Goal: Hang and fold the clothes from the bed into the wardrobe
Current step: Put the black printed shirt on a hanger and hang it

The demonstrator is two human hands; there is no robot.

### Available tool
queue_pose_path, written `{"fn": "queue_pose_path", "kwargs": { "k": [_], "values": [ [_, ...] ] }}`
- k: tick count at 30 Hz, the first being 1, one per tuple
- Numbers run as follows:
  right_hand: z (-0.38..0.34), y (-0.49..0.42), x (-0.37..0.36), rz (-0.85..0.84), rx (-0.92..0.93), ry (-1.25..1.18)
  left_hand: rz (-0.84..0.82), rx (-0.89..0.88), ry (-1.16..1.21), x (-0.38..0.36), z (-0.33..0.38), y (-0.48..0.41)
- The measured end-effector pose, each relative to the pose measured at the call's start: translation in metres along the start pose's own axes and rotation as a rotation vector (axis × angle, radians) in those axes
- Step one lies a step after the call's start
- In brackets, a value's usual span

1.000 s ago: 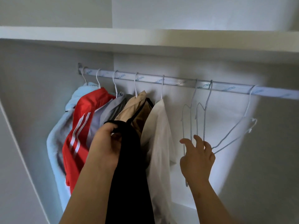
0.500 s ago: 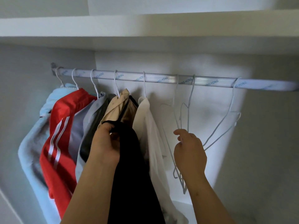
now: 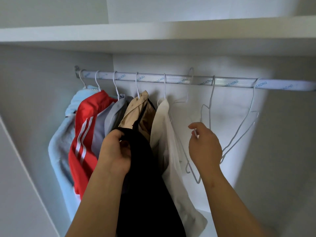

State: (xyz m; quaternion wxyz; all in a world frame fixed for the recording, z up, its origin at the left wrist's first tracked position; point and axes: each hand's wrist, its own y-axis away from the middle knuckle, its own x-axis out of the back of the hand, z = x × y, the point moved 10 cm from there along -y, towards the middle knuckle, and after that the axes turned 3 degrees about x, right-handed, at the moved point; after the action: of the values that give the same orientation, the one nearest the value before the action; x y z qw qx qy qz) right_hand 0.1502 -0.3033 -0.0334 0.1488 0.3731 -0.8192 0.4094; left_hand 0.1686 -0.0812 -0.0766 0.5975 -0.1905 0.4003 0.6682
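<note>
Five garments hang side by side at the left end of the wardrobe rail (image 3: 171, 80), each on a white wire hanger: from left to right, a light blue garment (image 3: 58, 151), a red garment (image 3: 89, 120) with white stripes, a grey garment (image 3: 114, 113), a tan garment (image 3: 135, 106) and a white shirt (image 3: 169, 151). A white shelf (image 3: 153, 35) runs above the rail. The left hand (image 3: 114, 151) is raised in front of the grey and tan garments, its fingers curled round the top edge of a black garment (image 3: 145, 168). This black garment is not on the rail; it hangs straight down from the grip, between the two forearms, overlapping the tan garment and the near edge of the white shirt. The right hand (image 3: 205, 147) is just right of the white shirt, with thumb and forefinger pinching the wire of an empty hanger (image 3: 198, 181) and the remaining fingers loosely curled. The hook of that hanger shows above the top line of the rail; whether it touches the rail cannot be told. Two more empty hangers hang further right: a second hanger (image 3: 211, 100) just behind the right hand, and a third hanger (image 3: 239, 132), tilted, well toward the right end.
</note>
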Motion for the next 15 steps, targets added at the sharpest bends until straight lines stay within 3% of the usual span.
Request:
{"fn": "queue_pose_path", "kwargs": {
  "k": [8,15],
  "values": [
    [-0.039,0.027,0.012,0.075,0.024,-0.113,-0.039,0.002,-0.046,0.031,0.021,0.031],
    [-0.036,0.119,0.01,0.058,-0.125,-0.233,0.047,-0.022,-0.109,0.076,0.028,0.066]
  ]
}}
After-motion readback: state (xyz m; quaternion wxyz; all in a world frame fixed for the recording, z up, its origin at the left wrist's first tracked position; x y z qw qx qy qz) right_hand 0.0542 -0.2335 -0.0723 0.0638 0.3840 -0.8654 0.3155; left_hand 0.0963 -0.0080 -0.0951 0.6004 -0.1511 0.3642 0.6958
